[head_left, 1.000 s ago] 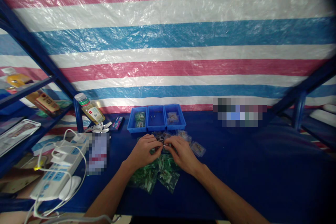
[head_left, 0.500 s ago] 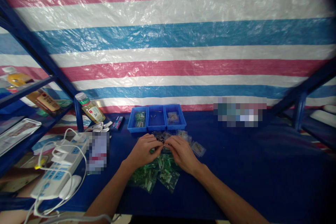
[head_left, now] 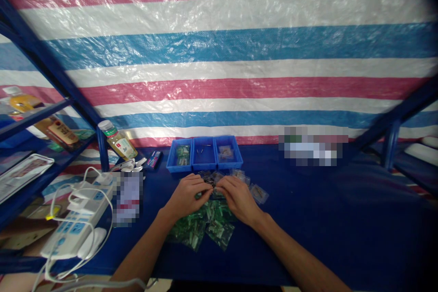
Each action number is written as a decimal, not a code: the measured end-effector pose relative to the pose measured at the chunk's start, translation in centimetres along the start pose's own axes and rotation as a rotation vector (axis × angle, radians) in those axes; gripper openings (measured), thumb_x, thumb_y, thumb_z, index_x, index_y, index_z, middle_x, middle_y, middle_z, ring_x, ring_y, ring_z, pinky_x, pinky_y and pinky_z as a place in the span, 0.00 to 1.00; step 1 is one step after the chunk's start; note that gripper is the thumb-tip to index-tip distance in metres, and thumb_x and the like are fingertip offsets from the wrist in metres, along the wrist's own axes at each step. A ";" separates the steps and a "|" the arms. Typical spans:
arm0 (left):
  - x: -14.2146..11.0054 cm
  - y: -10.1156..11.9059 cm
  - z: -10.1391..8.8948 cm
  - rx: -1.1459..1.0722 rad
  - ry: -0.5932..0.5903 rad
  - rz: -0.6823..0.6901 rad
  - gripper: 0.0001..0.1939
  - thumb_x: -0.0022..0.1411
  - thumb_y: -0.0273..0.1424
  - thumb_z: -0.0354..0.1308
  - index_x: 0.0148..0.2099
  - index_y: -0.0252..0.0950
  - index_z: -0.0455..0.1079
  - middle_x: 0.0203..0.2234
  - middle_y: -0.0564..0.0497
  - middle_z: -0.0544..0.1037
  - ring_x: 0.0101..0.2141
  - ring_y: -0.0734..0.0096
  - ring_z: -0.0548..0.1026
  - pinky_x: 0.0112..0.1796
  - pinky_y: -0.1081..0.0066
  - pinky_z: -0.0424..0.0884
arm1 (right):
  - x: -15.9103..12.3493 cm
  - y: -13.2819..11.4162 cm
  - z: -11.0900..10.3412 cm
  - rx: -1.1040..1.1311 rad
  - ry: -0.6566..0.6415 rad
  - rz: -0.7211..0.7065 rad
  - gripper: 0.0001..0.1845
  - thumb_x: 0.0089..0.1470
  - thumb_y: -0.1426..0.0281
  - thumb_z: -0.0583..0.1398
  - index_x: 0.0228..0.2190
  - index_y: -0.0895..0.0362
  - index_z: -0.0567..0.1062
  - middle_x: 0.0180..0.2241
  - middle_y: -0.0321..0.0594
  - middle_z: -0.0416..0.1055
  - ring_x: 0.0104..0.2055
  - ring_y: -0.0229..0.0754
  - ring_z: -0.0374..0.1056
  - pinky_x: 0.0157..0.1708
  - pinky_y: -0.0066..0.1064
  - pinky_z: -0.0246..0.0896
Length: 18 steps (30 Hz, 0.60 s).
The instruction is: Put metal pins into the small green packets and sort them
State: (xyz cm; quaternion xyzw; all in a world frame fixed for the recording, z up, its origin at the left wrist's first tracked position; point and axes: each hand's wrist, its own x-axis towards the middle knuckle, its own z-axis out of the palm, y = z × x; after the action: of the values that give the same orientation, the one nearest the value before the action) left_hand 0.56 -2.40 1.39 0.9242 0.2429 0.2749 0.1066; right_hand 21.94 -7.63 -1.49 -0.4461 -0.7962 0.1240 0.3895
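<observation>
My left hand (head_left: 186, 196) and my right hand (head_left: 237, 199) meet fingertip to fingertip over the blue table, both pinched on a tiny part between them that is too small to name. Under and in front of the hands lies a heap of small clear bags with green parts (head_left: 201, 227). More small clear bags (head_left: 257, 193) lie to the right of my right hand. Behind the hands stands a row of three blue bins (head_left: 204, 153) with small items inside.
A white power strip (head_left: 73, 228) with looped cables lies at the left table edge. A bottle (head_left: 118, 142) leans by a blue shelf post (head_left: 101, 153). A small flat pack (head_left: 153, 160) lies left of the bins. A striped tarp (head_left: 219, 54) hangs behind.
Both hands stay together at the same spot; the fingers have shifted only slightly around the tiny part.
</observation>
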 end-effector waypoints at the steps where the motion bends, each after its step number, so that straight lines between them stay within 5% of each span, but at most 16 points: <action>1: 0.0 0.0 0.0 0.001 -0.001 0.000 0.08 0.70 0.29 0.56 0.39 0.37 0.76 0.27 0.51 0.78 0.31 0.70 0.73 0.38 0.66 0.66 | 0.0 0.0 0.0 -0.005 -0.002 0.003 0.11 0.71 0.72 0.52 0.36 0.54 0.72 0.35 0.41 0.75 0.39 0.45 0.70 0.41 0.37 0.60; 18: -0.1 -0.2 -0.1 0.002 0.011 -0.025 0.07 0.70 0.29 0.57 0.40 0.37 0.77 0.30 0.50 0.81 0.34 0.69 0.76 0.41 0.65 0.67 | -0.1 0.4 0.3 0.017 0.017 0.016 0.11 0.71 0.70 0.53 0.35 0.54 0.72 0.34 0.41 0.74 0.37 0.46 0.69 0.40 0.37 0.61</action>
State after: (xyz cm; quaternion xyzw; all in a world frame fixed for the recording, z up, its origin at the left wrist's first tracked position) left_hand 0.33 -2.27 1.32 0.9196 0.2554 0.2784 0.1080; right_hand 22.00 -7.39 -1.99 -0.4503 -0.7881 0.1300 0.3990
